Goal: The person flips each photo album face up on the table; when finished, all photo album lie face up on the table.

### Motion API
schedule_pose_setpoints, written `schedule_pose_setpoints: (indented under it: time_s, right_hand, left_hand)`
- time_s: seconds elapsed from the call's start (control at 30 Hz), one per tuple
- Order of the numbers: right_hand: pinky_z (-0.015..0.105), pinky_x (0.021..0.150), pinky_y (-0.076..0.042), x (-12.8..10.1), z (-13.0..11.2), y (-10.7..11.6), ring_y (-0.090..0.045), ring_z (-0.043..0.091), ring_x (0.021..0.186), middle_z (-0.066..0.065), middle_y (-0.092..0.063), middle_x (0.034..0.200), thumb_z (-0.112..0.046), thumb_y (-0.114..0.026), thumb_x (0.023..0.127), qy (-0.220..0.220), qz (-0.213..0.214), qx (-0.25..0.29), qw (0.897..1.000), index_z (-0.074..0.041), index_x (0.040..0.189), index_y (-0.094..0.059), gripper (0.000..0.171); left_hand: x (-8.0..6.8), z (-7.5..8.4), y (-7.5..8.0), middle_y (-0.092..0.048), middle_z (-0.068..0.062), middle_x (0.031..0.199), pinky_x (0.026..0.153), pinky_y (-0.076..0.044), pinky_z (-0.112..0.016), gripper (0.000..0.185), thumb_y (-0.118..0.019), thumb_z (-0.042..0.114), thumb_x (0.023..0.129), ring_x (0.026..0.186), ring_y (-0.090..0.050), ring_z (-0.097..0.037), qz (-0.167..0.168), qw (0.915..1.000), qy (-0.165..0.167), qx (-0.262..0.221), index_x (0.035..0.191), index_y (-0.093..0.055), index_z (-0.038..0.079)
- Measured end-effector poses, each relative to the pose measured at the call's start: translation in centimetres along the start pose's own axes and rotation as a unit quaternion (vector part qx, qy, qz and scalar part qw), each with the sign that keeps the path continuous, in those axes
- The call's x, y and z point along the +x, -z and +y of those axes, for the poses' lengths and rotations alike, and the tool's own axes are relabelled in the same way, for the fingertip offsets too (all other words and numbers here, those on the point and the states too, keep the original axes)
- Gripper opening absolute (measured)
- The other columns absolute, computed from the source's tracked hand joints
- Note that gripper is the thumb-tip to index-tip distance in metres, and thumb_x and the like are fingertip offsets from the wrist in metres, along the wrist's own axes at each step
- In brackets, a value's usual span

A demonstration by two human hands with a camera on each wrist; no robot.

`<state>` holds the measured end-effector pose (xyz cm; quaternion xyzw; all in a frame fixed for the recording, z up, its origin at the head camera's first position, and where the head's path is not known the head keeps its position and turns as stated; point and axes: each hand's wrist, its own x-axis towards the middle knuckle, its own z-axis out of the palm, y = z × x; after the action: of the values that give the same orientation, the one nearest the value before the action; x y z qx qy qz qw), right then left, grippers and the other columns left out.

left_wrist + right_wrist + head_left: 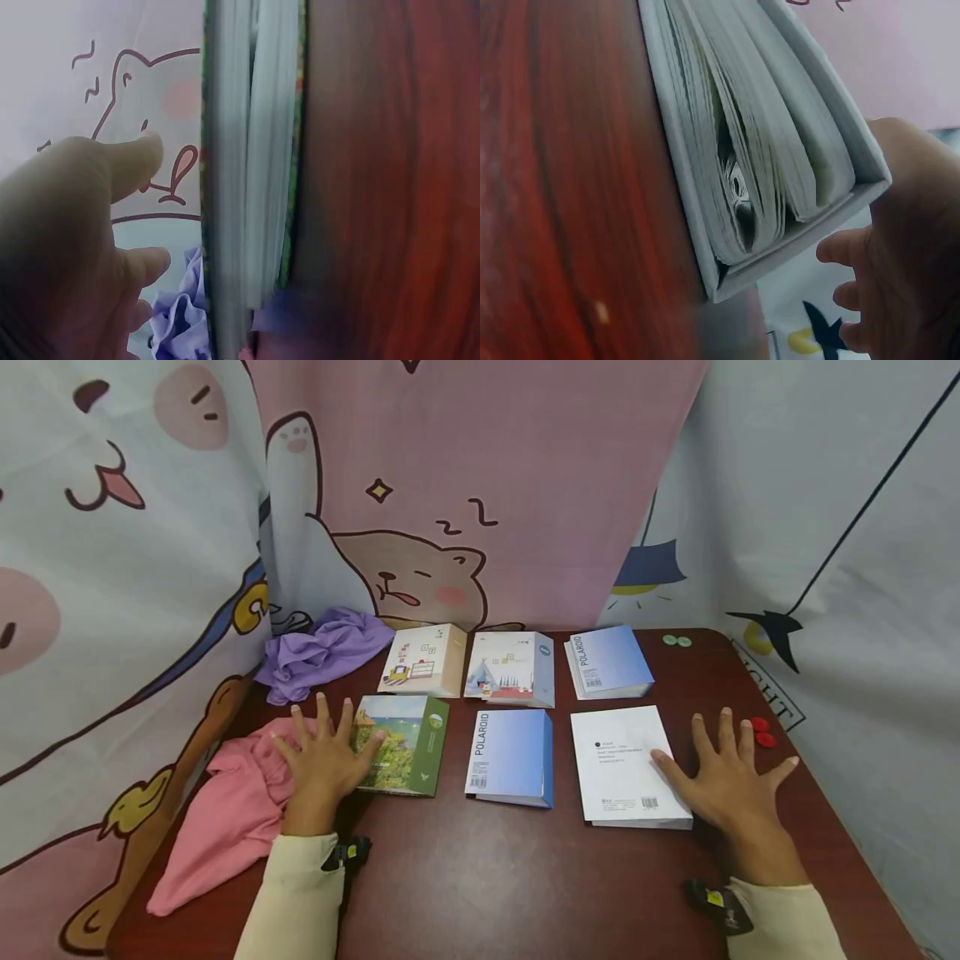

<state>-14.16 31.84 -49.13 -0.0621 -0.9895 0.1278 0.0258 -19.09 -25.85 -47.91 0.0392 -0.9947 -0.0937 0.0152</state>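
Note:
My left hand [324,766] is spread with straight fingers at the left edge of a green photo album [435,752], its thumb over the landscape cover. The left wrist view shows this album's page edges [270,165] beside the hand. At the right, my right hand [731,793] is likewise spread, its thumb over the right edge of a white album [618,777]. Thick pages between stiff covers show in the right wrist view. Between the hands lies a blue POLAROID album [510,756]. Neither hand grips anything.
Behind are a cream album [422,662], a white tent-picture album [502,667] and another blue POLAROID album [611,662]. Purple cloth [322,652] and pink cloth [232,810] lie left. Green discs [677,641] and red discs [762,732] lie right. Printed curtains surround the table [465,885].

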Motion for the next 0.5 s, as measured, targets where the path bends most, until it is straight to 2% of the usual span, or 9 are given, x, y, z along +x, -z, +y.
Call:
schedule_pose_setpoints:
  time_s: [0.27, 0.5]
  right_hand:
    - [0.099, 0.105, 0.014, 0.8, -1.4, 1.0, 0.009, 0.063, 0.164, 0.035, 0.003, 0.179, -0.088, -0.036, 0.097, 0.02, -0.002, -0.011, 1.0, -0.007, 0.174, -0.018, 0.113]
    - [0.096, 0.109, 0.018, 1.7, -5.9, 2.4, 0.007, 0.058, 0.167, 0.03, 0.003, 0.181, -0.087, -0.039, 0.097, 0.058, -0.008, 0.0, 0.998, -0.009, 0.175, -0.021, 0.111]
  left_hand:
    - [-0.6, 1.7, 0.8, 0.007, -0.022, 0.184, 0.119, 0.015, -0.09, 0.097, -0.037, 0.081, 0.104, 0.165, 0.019, -0.058, -0.026, 0.9995, -0.017, -0.005, 0.176, -0.021, 0.018]
    - [-1.1, 4.0, 1.6, 0.001, -0.02, 0.185, 0.119, 0.007, -0.092, 0.096, -0.042, 0.082, 0.102, 0.167, 0.012, -0.056, -0.019, 0.9974, -0.068, 0.013, 0.175, -0.027, 0.021]
